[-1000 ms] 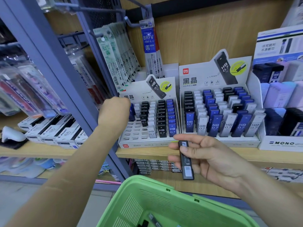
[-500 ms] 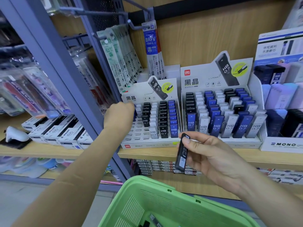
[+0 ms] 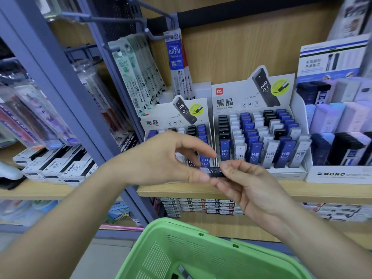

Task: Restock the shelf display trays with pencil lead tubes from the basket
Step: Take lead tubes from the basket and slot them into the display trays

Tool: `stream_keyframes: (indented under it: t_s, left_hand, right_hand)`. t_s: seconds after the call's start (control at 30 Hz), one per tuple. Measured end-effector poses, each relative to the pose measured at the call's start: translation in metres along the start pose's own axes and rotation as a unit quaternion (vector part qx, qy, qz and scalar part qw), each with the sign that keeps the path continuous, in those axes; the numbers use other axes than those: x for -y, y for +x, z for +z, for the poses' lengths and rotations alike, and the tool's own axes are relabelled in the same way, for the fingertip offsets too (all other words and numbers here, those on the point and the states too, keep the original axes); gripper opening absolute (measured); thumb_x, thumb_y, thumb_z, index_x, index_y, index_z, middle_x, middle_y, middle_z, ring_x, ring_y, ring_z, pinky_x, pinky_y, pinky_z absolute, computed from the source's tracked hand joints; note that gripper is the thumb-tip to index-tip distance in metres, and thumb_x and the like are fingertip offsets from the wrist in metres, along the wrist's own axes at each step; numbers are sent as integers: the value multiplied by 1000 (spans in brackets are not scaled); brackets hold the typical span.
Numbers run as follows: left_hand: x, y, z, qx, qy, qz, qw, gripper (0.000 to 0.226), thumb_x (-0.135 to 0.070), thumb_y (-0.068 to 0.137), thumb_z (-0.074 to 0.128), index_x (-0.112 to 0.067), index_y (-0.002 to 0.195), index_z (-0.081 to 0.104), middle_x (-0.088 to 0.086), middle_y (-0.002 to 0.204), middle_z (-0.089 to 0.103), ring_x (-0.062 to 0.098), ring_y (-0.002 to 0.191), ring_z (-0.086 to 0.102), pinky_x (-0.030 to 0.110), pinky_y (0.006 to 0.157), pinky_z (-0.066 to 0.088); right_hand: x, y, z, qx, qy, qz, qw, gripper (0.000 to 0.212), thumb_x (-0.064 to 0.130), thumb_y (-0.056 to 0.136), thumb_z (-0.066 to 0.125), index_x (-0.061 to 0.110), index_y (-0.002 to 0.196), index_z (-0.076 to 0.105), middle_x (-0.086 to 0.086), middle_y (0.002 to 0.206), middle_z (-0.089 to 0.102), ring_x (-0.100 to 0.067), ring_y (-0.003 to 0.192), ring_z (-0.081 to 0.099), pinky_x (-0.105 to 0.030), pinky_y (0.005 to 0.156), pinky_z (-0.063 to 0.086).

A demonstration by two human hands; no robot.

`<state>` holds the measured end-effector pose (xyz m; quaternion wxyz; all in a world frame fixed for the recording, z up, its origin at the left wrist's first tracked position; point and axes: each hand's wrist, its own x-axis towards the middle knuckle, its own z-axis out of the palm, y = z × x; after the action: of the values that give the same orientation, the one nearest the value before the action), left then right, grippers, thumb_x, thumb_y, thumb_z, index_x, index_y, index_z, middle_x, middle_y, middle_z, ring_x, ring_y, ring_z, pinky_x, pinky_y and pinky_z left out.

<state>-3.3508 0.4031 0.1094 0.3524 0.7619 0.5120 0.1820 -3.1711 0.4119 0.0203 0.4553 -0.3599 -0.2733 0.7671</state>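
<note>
lead tube [image 3: 213, 171]: black, held level in mid-air between the two hands, in front of the wooden shelf [image 3: 322, 191] edge and above the green basket [image 3: 191, 248].
long axis: runs left to right, crosswise to the upright tubes that stand in the trays.
right hand [image 3: 251, 190]: pinches the tube's right end, thumb on top, fingers curled beneath.
left hand [image 3: 161, 160]: at the tube's left end. Its thumb tip touches the tube from below and the index finger arches above, apart from the thumb and not closed on the tube.
left display tray [image 3: 159, 119]: just behind the left hand and largely hidden by it, so its free slots cannot be made out.
right display tray [image 3: 285, 172]: looks full, with HB 0.7 tubes upright in the front row.
nearer hand: the left hand lies between tube and left display tray, so it seems the one to place it.
step in hand: probably a handover from right to left.
coming move: the tube needs turning from level to upright before it enters a slot.
risk: gripped only at its ends, it could slip and fall into the basket.
</note>
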Motion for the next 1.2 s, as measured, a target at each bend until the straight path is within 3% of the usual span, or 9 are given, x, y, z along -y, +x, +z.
stream_keyframes:
  t_s: [0.1, 0.23, 0.33, 0.43, 0.53, 0.67, 0.8, 1.0, 1.2]
  left_hand:
    - [3, 1, 5, -41, 15, 10, 999, 29, -5, 71, 80, -19, 95, 72, -18, 84, 69, 5, 84, 66, 27, 82, 57]
    - [8, 1, 4, -137, -55, 4, 989, 16, -3, 70, 78, -12, 83, 73, 3, 77, 74, 14, 72, 70, 25, 75, 58]
    - [10, -1, -17, -282, -74, 12, 956, 16, -4, 75, 74, -18, 83, 71, 1, 75, 73, 12, 67, 71, 22, 70, 58]
    - [22, -7, -45, -409, 17, 7, 912, 21, -4, 80, 73, -24, 82, 69, -4, 72, 72, 11, 67, 71, 20, 67, 57]
    - [41, -4, -50, -418, 157, -26, 894, 16, -9, 82, 73, -25, 82, 68, -11, 74, 67, 9, 69, 66, 22, 74, 54]
    - [67, 7, -30, -358, 216, -50, 907, 9, -11, 84, 71, -18, 89, 70, -8, 76, 65, 9, 73, 63, 28, 80, 54]
    - [86, 14, -13, -326, 204, -43, 922, 11, -10, 86, 70, -12, 96, 72, -4, 80, 67, 13, 77, 64, 30, 83, 54]
    - [97, 18, -12, -327, 232, -23, 916, 18, -13, 89, 66, -10, 106, 72, 5, 93, 73, 16, 85, 65, 24, 83, 51]
    - [108, 25, -5, -301, 204, -12, 931, 18, -8, 88, 67, -10, 104, 74, 3, 103, 72, 16, 96, 66, 20, 89, 47]
  right_hand:
    - [-1, -1, 5, -9, 20, 12, 1000, 24, 17, 73, 69, 0, 89, 61, -12, 59, 64, -14, 49, 68, -16, 42, 51]
    - [-1, -3, 4, 2, 7, 17, 1000, 24, 26, 88, 62, 2, 91, 62, -11, 61, 65, -19, 55, 70, -20, 44, 54]
    - [-5, 1, 0, -5, -167, -33, 985, 23, 31, 95, 56, 12, 99, 69, -11, 87, 72, -25, 75, 73, -33, 58, 60]
    - [-14, 9, -13, -17, -484, -195, 853, 20, 15, 97, 56, 27, 110, 68, 11, 112, 68, -8, 106, 63, -27, 97, 49]
    - [-25, 17, -21, 31, -671, -301, 677, 40, 9, 96, 52, 22, 133, 57, 14, 134, 52, -6, 128, 42, -10, 107, 23]
    - [-41, 25, -25, 41, -786, -316, 529, 53, 11, 78, 71, 18, 130, 61, -1, 134, 58, -22, 128, 52, -39, 100, 49]
    - [-45, 30, -24, 28, -820, -321, 472, 68, 17, 53, 87, 19, 118, 68, -2, 120, 67, -23, 112, 65, -38, 83, 57]
    - [-48, 28, -23, 17, -847, -324, 422, 75, 16, 41, 91, 16, 114, 72, -7, 118, 67, -25, 105, 67, -41, 91, 53]
    - [-49, 28, -20, 2, -848, -336, 410, 82, 12, 45, 87, 10, 124, 66, -9, 118, 66, -26, 105, 67, -44, 96, 49]
